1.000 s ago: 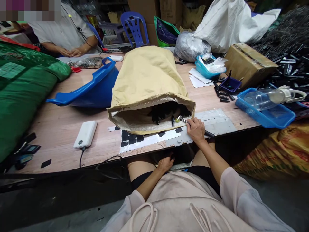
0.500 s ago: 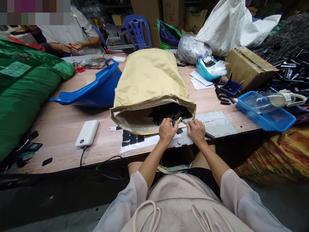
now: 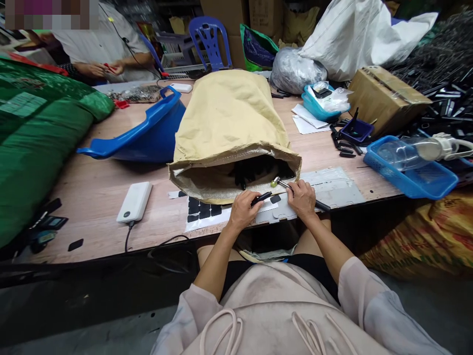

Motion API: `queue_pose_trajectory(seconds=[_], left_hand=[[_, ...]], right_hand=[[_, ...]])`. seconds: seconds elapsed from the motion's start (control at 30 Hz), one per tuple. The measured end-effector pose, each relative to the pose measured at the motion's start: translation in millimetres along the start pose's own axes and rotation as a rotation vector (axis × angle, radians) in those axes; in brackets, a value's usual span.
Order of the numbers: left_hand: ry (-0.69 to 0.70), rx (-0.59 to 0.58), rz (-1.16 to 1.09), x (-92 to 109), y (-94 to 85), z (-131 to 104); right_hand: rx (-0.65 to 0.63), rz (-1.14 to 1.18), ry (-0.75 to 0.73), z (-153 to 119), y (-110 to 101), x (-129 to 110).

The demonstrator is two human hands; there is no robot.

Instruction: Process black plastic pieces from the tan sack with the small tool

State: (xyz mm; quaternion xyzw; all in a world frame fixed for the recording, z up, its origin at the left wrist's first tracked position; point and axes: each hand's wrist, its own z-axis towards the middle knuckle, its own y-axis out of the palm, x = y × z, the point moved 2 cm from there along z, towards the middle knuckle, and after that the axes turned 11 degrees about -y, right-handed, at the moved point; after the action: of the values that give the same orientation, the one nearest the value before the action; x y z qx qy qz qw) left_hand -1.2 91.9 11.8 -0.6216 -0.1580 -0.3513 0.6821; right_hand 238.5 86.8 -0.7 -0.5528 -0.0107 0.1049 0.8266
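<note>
Black piece [image 3: 261,198], slim and elongated, lies slantwise in the left hand [image 3: 242,211], just outside the near lip of the bag; fingers closed round its near end, far end pointing toward the right hand [image 3: 301,198]. Right hand: closed about the shaft of a small hammer [image 3: 284,184], yellow-and-silver head by the bag's lip, black grip projecting on the other side of the hand. Hands near each other, apart; one dark square [image 3: 275,199] between them. Progress, judged from layout: one piece is out and in hand; more black pieces [image 3: 254,170] remain inside the paper bag [image 3: 229,113], number not readable. Whether the held piece is already worked cannot be told. Further out: white sheet [image 3: 197,226] with dark squares partly under the bag, grey board [image 3: 332,187] to the right, blue tub [image 3: 155,128] to the left. Change against half a second ago: left hand is drawn back from the bag's mouth toward the wearer, and the piece, then upright beside the hammer head, now lies slanted. Right hand and hammer practically unchanged.
</note>
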Motion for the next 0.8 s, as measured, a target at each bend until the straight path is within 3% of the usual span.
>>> queue_pose_trajectory(seconds=[0.17, 0.5, 0.63, 0.8], left_hand=[[-0.014, -0.003, 0.004, -22.6, 3.0, -14.8], [-0.068, -0.007, 0.022, -22.4, 9.0, -8.2], [-0.089, -0.001, 0.027, -21.7, 9.7, -8.0], [-0.099, -0.022, -0.004, -23.1, 9.4, -6.8]], right_hand=[[0.018, 0.021, 0.004, -1.1, 1.5, 2.0], [0.013, 0.043, -0.009, 1.3, -2.8, 4.7], [0.052, 0.146, -0.028, -8.0, -17.4, -9.3], [0.059, 0.498, -0.053, -27.1, -31.1, -38.7]])
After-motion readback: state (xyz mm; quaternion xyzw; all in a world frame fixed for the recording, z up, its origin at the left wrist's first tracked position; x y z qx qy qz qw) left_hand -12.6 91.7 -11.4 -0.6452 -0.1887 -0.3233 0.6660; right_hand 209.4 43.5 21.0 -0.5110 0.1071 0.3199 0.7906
